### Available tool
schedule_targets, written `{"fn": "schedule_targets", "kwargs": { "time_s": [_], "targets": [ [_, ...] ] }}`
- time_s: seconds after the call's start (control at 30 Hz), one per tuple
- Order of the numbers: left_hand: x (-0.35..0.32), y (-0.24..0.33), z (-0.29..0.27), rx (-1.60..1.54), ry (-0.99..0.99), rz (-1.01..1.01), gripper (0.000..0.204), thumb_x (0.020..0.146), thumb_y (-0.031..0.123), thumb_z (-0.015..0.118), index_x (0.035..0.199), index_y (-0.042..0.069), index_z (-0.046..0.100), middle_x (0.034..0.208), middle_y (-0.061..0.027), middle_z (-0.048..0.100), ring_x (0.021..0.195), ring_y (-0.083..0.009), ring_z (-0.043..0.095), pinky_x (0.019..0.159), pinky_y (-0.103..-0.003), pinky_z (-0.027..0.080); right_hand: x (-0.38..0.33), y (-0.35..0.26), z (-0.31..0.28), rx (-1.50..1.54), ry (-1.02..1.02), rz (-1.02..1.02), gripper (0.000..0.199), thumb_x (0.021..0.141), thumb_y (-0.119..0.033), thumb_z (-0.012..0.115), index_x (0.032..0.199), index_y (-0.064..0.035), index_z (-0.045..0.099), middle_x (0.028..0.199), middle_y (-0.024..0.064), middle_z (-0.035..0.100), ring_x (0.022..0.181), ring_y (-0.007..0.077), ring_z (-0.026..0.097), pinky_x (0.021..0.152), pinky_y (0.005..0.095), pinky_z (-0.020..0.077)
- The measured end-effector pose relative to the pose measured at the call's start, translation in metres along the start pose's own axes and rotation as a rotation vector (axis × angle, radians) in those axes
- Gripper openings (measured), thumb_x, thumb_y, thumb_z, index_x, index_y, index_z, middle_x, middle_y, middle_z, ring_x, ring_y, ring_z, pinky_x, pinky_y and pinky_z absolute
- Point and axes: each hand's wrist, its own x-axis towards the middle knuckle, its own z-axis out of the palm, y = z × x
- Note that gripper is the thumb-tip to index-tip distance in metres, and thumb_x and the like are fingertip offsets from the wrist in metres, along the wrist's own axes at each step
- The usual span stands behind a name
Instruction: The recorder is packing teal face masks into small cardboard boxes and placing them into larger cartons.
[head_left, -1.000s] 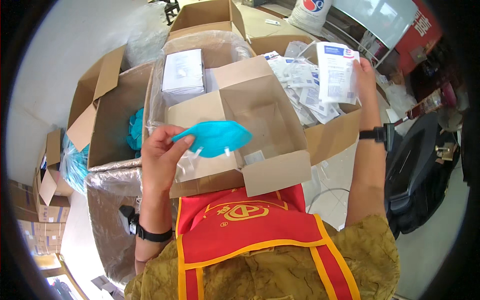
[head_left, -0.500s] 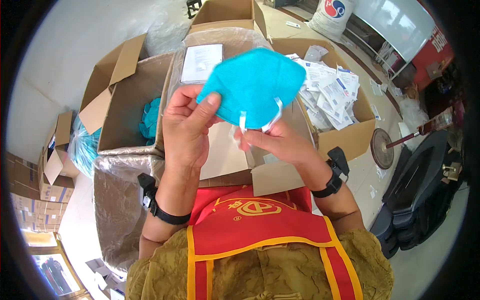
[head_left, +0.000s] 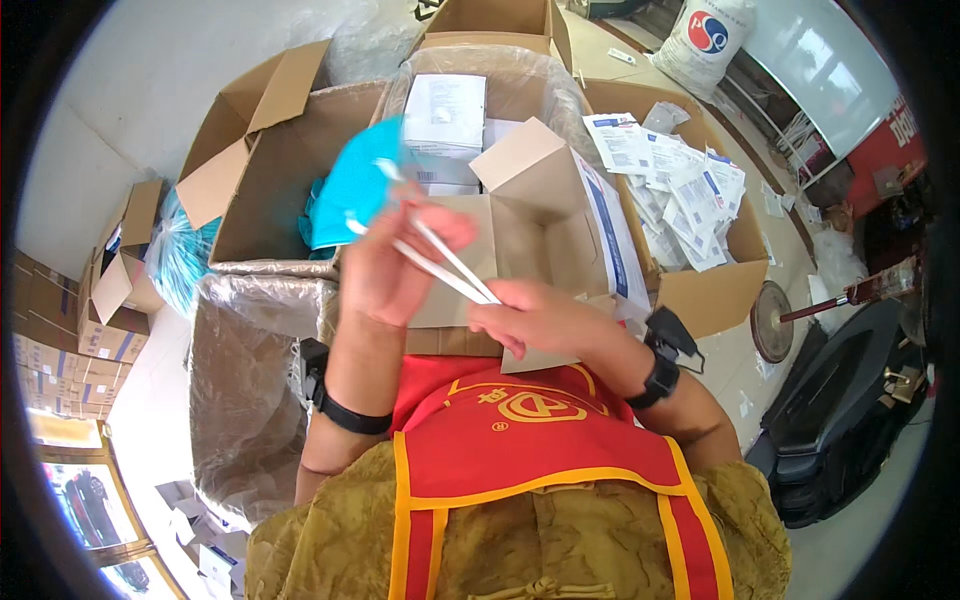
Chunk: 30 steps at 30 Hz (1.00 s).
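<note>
A teal face mask [head_left: 352, 195] with white straps [head_left: 437, 263] is tilted up over the left-hand carton, blurred by motion. My left hand [head_left: 400, 255] is at the mask's edge, its fingers closed there and partly smeared. The straps stretch past this hand to my right hand [head_left: 535, 315], which pinches their ends. Below the hands stands an open small white box [head_left: 550, 235], flaps up and bare inside.
A lined carton [head_left: 555, 75] ahead holds white boxes [head_left: 445, 115]. On the left stands an open carton [head_left: 270, 215] with teal masks; a plastic-lined carton [head_left: 245, 390] is nearer. White packets [head_left: 690, 195] fill the right carton [head_left: 715, 300]. A round-based stand [head_left: 770, 320] stands beyond.
The mask has swung left and away, turning from flat to tilted. My left hand has turned palm-up, and the straps are now drawn taut to my right hand. The view has shifted a little.
</note>
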Motion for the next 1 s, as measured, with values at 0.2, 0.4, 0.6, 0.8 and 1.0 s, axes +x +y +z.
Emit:
{"fn": "schedule_targets", "kwargs": {
  "time_s": [0.2, 0.4, 0.6, 0.8, 1.0],
  "targets": [
    [-0.016, 0.041, -0.013, -0.166, -0.283, -0.243, 0.011, 0.094, 0.017, 0.052, 0.092, 0.01, 0.06, 0.064, 0.0012, 0.054, 0.053, -0.0079, 0.043, 0.055, -0.025, 0.038, -0.044, -0.001, 0.005, -0.196, 0.091, -0.193, 0.019, 0.095, -0.022, 0.046, 0.092, -0.0053, 0.055, 0.069, 0.0063, 0.055, 0.058, 0.0185, 0.055, 0.054, 0.0279, 0.0421],
    [-0.076, 0.015, 0.012, 1.227, -0.524, 0.174, 0.023, 0.086, 0.015, 0.057, 0.106, 0.004, 0.057, 0.089, -0.004, 0.063, 0.077, -0.0208, 0.06, 0.063, -0.032, 0.049, -0.075, -0.034, -0.005, -0.762, -0.087, -0.228, 0.016, 0.092, -0.022, 0.051, 0.096, -0.0068, 0.056, 0.084, 0.0098, 0.058, 0.078, 0.0277, 0.058, 0.065, 0.0348, 0.0457],
    [-0.093, 0.047, -0.001, 1.284, -0.929, 0.005, 0.046, 0.076, 0.016, 0.062, 0.12, 0.012, 0.053, 0.11, -0.0091, 0.061, 0.094, -0.0276, 0.062, 0.084, -0.035, 0.05, -0.11, -0.056, -0.001, -0.808, -0.192, -0.296, 0.009, 0.088, -0.02, 0.056, 0.089, -0.011, 0.055, 0.08, 0.0074, 0.054, 0.078, 0.0274, 0.057, 0.061, 0.0368, 0.0467],
    [-0.131, 0.066, -0.006, 0.602, -0.42, -0.832, 0.032, 0.085, 0.029, 0.058, 0.108, 0.008, 0.059, 0.111, -0.0162, 0.058, 0.103, -0.0344, 0.056, 0.088, -0.042, 0.046, -0.148, -0.085, -0.001, -0.706, -0.385, -0.068, 0.015, 0.09, -0.024, 0.052, 0.091, -0.0099, 0.051, 0.084, 0.0095, 0.054, 0.081, 0.0287, 0.058, 0.062, 0.0397, 0.0483],
    [-0.116, 0.066, 0.002, 1.482, -1.055, -0.038, 0.029, 0.088, 0.021, 0.054, 0.116, 0.01, 0.057, 0.12, -0.0081, 0.057, 0.109, -0.027, 0.055, 0.094, -0.036, 0.044, -0.142, -0.074, -0.007, -0.553, -0.4, -0.127, 0.015, 0.091, -0.025, 0.052, 0.09, -0.0105, 0.054, 0.084, 0.0084, 0.054, 0.08, 0.028, 0.057, 0.063, 0.0377, 0.0478]
  ]
}}
